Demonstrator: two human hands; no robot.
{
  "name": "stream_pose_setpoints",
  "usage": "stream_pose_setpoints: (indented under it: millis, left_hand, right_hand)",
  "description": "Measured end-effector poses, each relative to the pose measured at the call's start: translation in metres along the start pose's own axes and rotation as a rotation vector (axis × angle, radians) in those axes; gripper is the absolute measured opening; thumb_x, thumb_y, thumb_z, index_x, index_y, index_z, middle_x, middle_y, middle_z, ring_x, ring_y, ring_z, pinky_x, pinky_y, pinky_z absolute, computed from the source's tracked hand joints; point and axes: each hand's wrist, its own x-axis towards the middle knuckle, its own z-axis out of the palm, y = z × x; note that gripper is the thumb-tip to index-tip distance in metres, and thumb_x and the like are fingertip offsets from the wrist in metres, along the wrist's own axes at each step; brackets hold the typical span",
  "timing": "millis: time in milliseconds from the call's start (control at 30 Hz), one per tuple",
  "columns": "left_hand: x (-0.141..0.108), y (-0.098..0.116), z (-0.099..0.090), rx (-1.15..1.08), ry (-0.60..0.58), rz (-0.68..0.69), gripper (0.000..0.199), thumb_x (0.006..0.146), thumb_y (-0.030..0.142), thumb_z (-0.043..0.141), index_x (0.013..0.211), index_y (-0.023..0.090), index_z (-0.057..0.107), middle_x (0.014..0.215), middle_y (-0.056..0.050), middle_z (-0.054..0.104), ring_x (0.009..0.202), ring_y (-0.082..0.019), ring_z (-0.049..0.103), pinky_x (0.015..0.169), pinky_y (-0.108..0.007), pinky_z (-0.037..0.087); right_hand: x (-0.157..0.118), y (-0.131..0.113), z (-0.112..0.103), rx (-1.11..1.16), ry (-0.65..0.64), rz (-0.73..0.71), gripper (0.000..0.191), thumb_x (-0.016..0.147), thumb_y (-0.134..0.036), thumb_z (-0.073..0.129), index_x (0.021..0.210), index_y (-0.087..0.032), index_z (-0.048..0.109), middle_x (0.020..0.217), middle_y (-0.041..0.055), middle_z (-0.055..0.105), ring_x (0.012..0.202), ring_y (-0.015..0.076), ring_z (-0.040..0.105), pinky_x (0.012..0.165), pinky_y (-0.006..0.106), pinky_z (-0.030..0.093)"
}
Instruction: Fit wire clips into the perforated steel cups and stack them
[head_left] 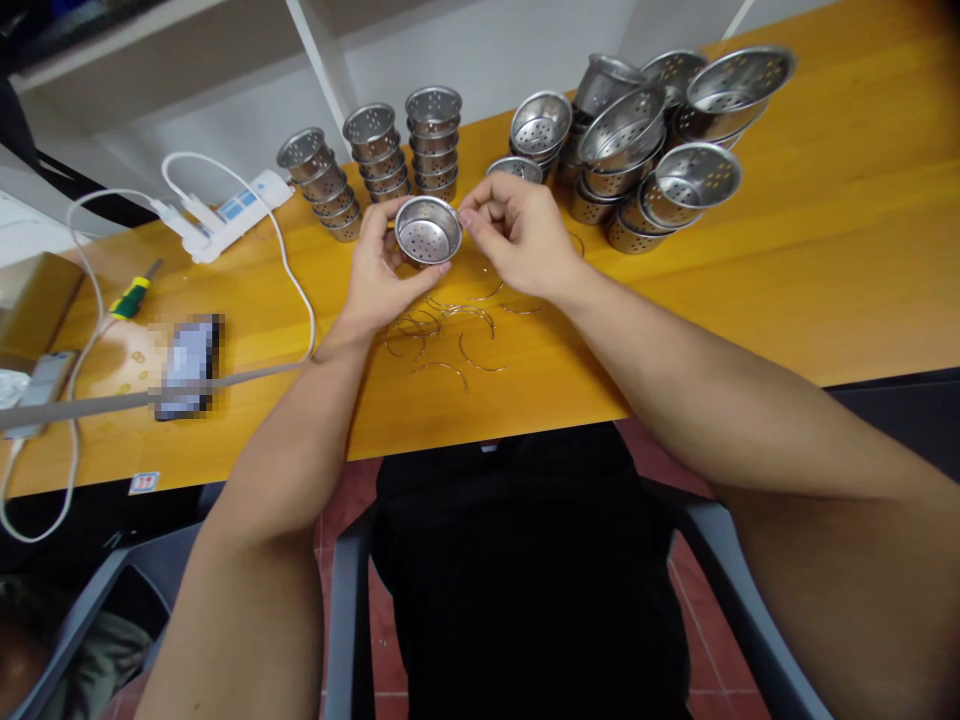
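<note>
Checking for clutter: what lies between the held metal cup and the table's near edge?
Loose curved wires lie scattered between the cup and the near edge, head view.

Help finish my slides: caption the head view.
Left hand holds a perforated metal cup, right hand at its rim, wires nearby.

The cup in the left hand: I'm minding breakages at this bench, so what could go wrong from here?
The cup could slip or tilt if the right hand, at its rim, pushes against the left hand's grip.
The thin curved wires lie loose below both hands, so a sleeve-less forearm might sweep or snag them.
The tall stacks stand just behind the cup; a knock from the left hand could topple one.
</note>
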Motion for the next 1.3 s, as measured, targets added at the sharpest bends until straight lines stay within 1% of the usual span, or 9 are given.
stream_pose_setpoints:
  millis: [100, 167, 300, 400, 533, 700, 833, 1033, 1300]
  left_hand:
    - [-0.001, -0.01, 0.002, -0.056, -0.022, -0.015, 0.115, 0.082, 0.107, 0.095, 0.164, 0.036, 0.056, 0.166, -0.015, 0.068, 0.164, -0.046, 0.072, 0.136, -0.066, 0.068]
    - [-0.002, -0.017, 0.003, -0.096, -0.027, 0.031, 0.119, 0.079, 0.115, 0.089, 0.163, 0.037, 0.056, 0.164, -0.015, 0.07, 0.159, -0.046, 0.076, 0.131, -0.067, 0.071]
    - [-0.003, -0.021, 0.005, -0.088, -0.067, 0.112, 0.117, 0.084, 0.12, 0.077, 0.164, 0.038, 0.058, 0.16, -0.013, 0.073, 0.16, -0.047, 0.076, 0.134, -0.071, 0.067]
    - [-0.003, -0.016, 0.008, -0.055, -0.11, 0.067, 0.121, 0.082, 0.116, 0.085, 0.17, 0.039, 0.054, 0.167, -0.013, 0.07, 0.165, -0.046, 0.073, 0.137, -0.068, 0.065]
    - [-0.003, -0.011, 0.01, -0.045, -0.086, 0.055, 0.127, 0.074, 0.118, 0.089, 0.166, 0.038, 0.055, 0.163, -0.014, 0.072, 0.16, -0.046, 0.076, 0.137, -0.066, 0.066]
    - [-0.002, -0.008, 0.009, -0.041, -0.07, 0.057, 0.125, 0.068, 0.121, 0.09, 0.156, 0.036, 0.062, 0.152, -0.011, 0.076, 0.15, -0.045, 0.08, 0.133, -0.067, 0.068]
    - [-0.005, 0.004, 0.007, -0.028, -0.1, 0.05, 0.121, 0.069, 0.12, 0.089, 0.151, 0.034, 0.066, 0.145, -0.01, 0.078, 0.146, -0.044, 0.082, 0.131, -0.068, 0.069]
    - [-0.01, 0.019, 0.006, -0.04, -0.163, 0.035, 0.113, 0.076, 0.113, 0.093, 0.15, 0.032, 0.068, 0.144, -0.011, 0.079, 0.151, -0.046, 0.079, 0.136, -0.067, 0.066]
    - [-0.009, 0.027, 0.006, -0.084, -0.196, -0.04, 0.121, 0.062, 0.107, 0.107, 0.149, 0.033, 0.068, 0.146, -0.01, 0.077, 0.161, -0.052, 0.072, 0.144, -0.075, 0.056]
  right_hand:
    - [0.001, 0.001, 0.0, 0.0, 0.021, -0.003, 0.052, 0.123, -0.084, 0.064, 0.122, -0.033, 0.073, 0.093, 0.0082, 0.069, 0.093, 0.0357, 0.072, 0.086, 0.053, 0.069]
    - [0.001, 0.002, 0.001, 0.016, 0.019, -0.018, 0.051, 0.123, -0.083, 0.064, 0.122, -0.033, 0.073, 0.095, 0.0082, 0.07, 0.092, 0.0346, 0.071, 0.085, 0.052, 0.068]
    - [-0.002, 0.0, 0.007, 0.048, -0.03, -0.02, 0.056, 0.121, -0.088, 0.065, 0.123, -0.032, 0.07, 0.093, 0.0062, 0.065, 0.088, 0.0329, 0.067, 0.083, 0.05, 0.066]
    - [-0.005, -0.006, 0.014, 0.068, -0.051, 0.018, 0.059, 0.119, -0.092, 0.064, 0.123, -0.033, 0.068, 0.089, 0.004, 0.06, 0.084, 0.0324, 0.065, 0.08, 0.048, 0.065]
    - [-0.007, -0.009, 0.017, 0.101, -0.062, 0.015, 0.058, 0.12, -0.091, 0.064, 0.12, -0.033, 0.068, 0.085, 0.0026, 0.06, 0.081, 0.0313, 0.064, 0.079, 0.048, 0.065]
    - [-0.004, -0.007, 0.007, 0.011, -0.005, 0.018, 0.051, 0.122, -0.082, 0.068, 0.12, -0.032, 0.074, 0.087, 0.0046, 0.064, 0.088, 0.0334, 0.069, 0.087, 0.052, 0.068]
    - [-0.004, -0.008, 0.001, -0.041, -0.034, 0.025, 0.045, 0.122, -0.077, 0.073, 0.118, -0.032, 0.077, 0.092, 0.007, 0.071, 0.094, 0.0349, 0.073, 0.091, 0.052, 0.07]
    - [-0.007, -0.013, 0.001, -0.061, -0.058, 0.027, 0.033, 0.124, -0.064, 0.075, 0.117, -0.032, 0.077, 0.096, 0.0071, 0.077, 0.096, 0.035, 0.075, 0.098, 0.054, 0.07]
    - [-0.008, -0.014, 0.0, -0.116, -0.067, 0.05, 0.037, 0.124, -0.069, 0.071, 0.116, -0.033, 0.077, 0.096, 0.008, 0.076, 0.099, 0.0374, 0.075, 0.096, 0.055, 0.071]
